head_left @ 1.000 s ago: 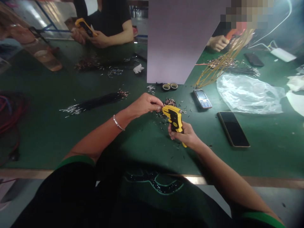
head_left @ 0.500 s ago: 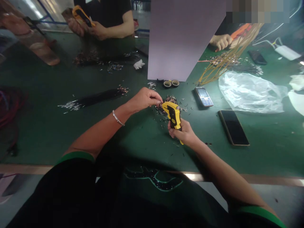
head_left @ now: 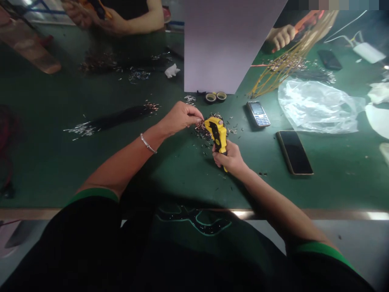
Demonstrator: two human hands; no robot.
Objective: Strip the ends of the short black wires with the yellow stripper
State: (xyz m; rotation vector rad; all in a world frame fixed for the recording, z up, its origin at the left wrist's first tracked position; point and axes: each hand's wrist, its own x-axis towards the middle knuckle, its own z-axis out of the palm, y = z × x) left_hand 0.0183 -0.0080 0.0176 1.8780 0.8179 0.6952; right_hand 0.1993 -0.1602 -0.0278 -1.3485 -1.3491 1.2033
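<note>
My right hand is wrapped around the handle of a yellow and black wire stripper, its head pointing up and to the left. At the tool's jaws, my left hand has thumb and forefinger pinched together; what they hold is too small to make out. Beneath the jaws lies a heap of short wire scraps, partly hidden by the tool. A bundle of black wires with silvery ends on one side and coppery ends on the other rests left of my left hand.
Two tape rolls stand at the foot of a pale upright panel. To the right are a keypad phone, a dark smartphone and a clear plastic bag. Co-workers' hands hold tools across the table.
The whole view has shifted, so the table items sit higher and slightly left in the picture. My hands and the wire stripper keep nearly the same position over the scraps.
</note>
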